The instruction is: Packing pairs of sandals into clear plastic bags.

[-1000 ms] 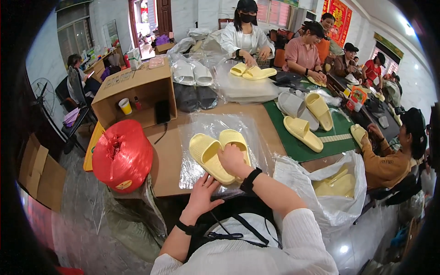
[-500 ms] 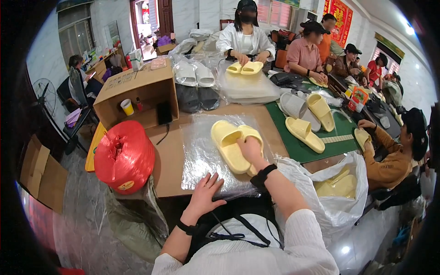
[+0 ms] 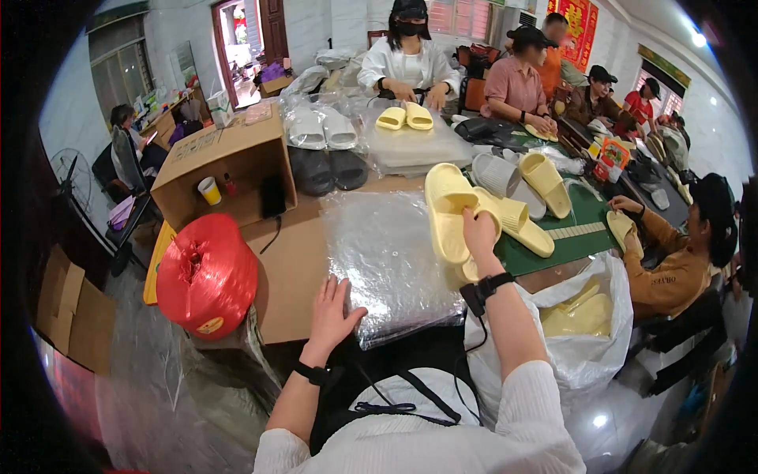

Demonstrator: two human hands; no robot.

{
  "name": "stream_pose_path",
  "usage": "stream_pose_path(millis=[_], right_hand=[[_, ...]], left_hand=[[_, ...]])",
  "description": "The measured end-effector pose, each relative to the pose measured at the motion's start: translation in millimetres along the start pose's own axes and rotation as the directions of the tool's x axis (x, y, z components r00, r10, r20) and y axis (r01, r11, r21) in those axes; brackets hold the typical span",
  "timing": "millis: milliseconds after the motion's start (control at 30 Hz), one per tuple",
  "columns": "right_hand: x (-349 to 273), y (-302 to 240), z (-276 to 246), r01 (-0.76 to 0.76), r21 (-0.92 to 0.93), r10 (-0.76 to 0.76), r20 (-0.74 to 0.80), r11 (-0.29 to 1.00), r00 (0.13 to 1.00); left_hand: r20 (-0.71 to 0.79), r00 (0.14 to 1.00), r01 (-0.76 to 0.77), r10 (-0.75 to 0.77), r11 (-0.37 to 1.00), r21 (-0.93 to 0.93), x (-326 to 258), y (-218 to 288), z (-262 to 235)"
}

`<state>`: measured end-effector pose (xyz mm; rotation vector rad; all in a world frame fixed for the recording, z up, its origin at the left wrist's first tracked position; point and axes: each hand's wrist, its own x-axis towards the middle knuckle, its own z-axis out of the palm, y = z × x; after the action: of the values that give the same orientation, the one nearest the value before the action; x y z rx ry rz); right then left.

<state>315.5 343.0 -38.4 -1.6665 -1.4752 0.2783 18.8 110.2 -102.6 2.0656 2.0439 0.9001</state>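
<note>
My right hand point(image 3: 480, 241) grips a pair of pale yellow slippers point(image 3: 447, 233), lifted at the right side of a stack of clear plastic bags point(image 3: 383, 253). The thumb and fingers reach into the slippers, so part of the grip is hidden. My left hand point(image 3: 330, 317) is open, its fingers stretched out over the cardboard-covered tabletop point(image 3: 288, 296) at the left edge of the bags. Behind the held pair, another yellow slipper point(image 3: 533, 237) lies on a green mat point(image 3: 572, 251).
To my left sit a big red roll of plastic twine point(image 3: 209, 272) and an open cardboard box point(image 3: 217, 154). A white sack point(image 3: 608, 347) holding yellow slippers stands at my right. Wrapped white slippers point(image 3: 324, 130) lie farther back. Across the table works a person point(image 3: 407, 67); others sit along the right.
My right hand has lifted the yellow slippers off the plastic bags and carried them right. My left hand has shifted slightly left, still open. The person across has let go of their yellow slippers.
</note>
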Motion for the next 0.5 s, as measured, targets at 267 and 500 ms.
stream_pose_path(millis=[267,500], right_hand=[[45,63,36,-0.003,-0.207,0.005,0.008,0.978,1.000],[-8,2,15,-0.001,-0.174,0.035,0.190,0.985,0.981]], left_hand=[[-0.036,0.996,-0.080,0.080,0.997,0.008,8,12,17],[-0.053,0.999,-0.012,0.013,1.000,0.017,-4,3,3]])
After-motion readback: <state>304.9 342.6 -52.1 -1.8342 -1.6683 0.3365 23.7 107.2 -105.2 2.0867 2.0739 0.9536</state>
